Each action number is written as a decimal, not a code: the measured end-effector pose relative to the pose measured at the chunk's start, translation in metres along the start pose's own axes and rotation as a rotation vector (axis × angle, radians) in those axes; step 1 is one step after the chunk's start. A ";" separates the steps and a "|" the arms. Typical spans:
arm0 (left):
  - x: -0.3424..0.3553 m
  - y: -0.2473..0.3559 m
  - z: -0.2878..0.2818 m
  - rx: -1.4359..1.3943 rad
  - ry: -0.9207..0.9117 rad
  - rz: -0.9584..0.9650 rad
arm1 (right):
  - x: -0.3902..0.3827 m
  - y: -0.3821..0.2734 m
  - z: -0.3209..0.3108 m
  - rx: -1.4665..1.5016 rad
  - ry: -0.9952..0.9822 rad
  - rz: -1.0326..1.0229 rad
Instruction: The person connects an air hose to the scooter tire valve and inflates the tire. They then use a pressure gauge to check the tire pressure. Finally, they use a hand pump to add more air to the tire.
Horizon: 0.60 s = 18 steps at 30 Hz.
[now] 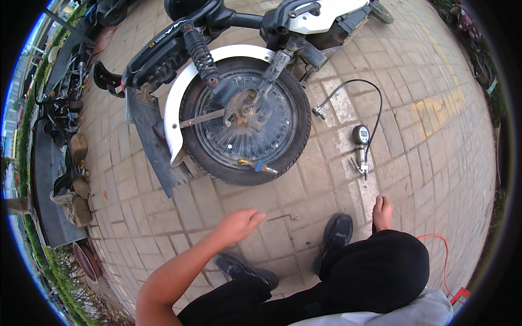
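My left hand (243, 224) is closed over the paving, its thumb pointing right, and nothing shows in it. Beside my bent knee, my right hand (383, 212) has its fingers curled; what they hold, if anything, is hidden. Ahead of it lies a digital tyre gauge (361, 135) with a metal lever body, its black hose (379, 98) looping up to a metal end fitting (318, 113). An electric scooter lies on its side, its wheel (247, 122) facing up. A brass fitting with a blue part (258, 166) sits at the wheel's near rim. Neither hand touches these.
A thin bent metal rod (285, 218) lies on the paving near my shoes (338, 231). A red hose (443, 255) runs behind my right knee to a red object (461, 295). At the left stand a grey bench-like slab (49, 190), several stones and a planter (87, 262).
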<state>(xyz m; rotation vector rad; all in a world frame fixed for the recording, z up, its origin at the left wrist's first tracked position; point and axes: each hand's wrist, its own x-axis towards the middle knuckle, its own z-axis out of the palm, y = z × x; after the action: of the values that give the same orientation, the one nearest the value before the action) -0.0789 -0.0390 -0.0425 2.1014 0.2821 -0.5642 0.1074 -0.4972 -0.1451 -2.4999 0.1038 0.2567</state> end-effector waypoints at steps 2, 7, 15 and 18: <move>0.002 0.001 -0.001 0.003 -0.006 0.008 | 0.000 -0.019 -0.006 0.227 -0.065 0.139; 0.007 0.006 -0.005 0.024 0.010 0.038 | 0.021 -0.114 -0.039 0.070 -0.256 -0.062; 0.007 0.006 -0.006 -0.015 0.043 0.010 | 0.040 -0.217 -0.056 -0.109 -0.335 -0.484; 0.011 0.007 -0.007 -0.248 0.139 -0.102 | 0.038 -0.230 -0.011 -0.263 -0.435 -0.665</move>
<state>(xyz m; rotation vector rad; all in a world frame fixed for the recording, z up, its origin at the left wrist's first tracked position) -0.0646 -0.0370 -0.0396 1.8957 0.5141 -0.4198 0.1769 -0.3184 -0.0115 -2.5023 -0.9695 0.5417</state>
